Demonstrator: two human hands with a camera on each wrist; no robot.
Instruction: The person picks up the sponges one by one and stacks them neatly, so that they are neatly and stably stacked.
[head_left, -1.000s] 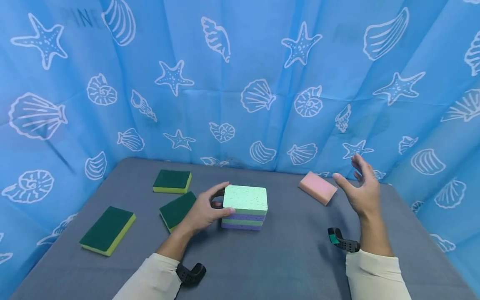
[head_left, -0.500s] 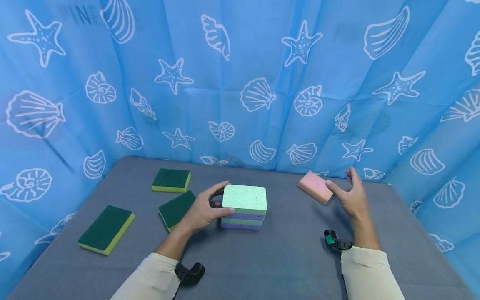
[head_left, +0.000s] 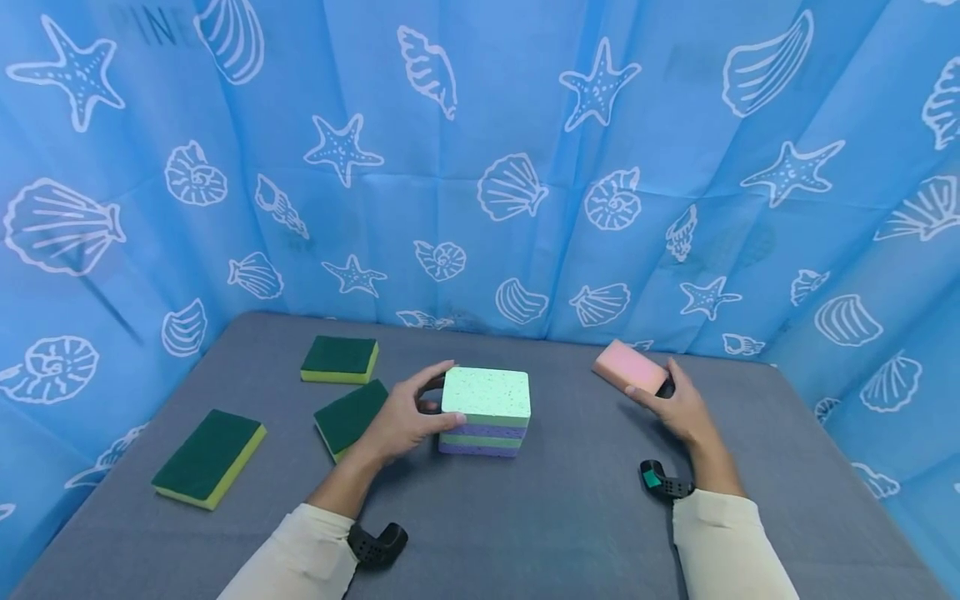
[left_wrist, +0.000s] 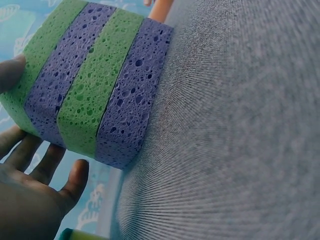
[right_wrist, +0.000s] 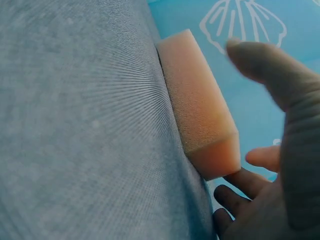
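Note:
A stack of sponges (head_left: 486,412), green and purple in alternating layers, stands mid-table. My left hand (head_left: 408,417) grips its left side, thumb at the front of the top green sponge and fingers behind. The left wrist view shows the porous layers of the stack (left_wrist: 92,82) close up. A pink sponge (head_left: 628,367) lies flat at the back right. Around its near right end is my right hand (head_left: 682,408), thumb in front and fingers at the far side. In the right wrist view, the thumb is apart from the pink sponge (right_wrist: 197,100); the fingers are near its end, contact unclear.
Three green-and-yellow scouring sponges lie on the left: one at the back (head_left: 340,357), one by the left forearm (head_left: 351,414), one farther left (head_left: 208,457). A blue shell-patterned curtain (head_left: 480,167) hangs behind the grey table (head_left: 555,525).
My right hand has moved left and down to the pink sponge, its thumb and fingers now about the near end. The left hand has stayed at the stack.

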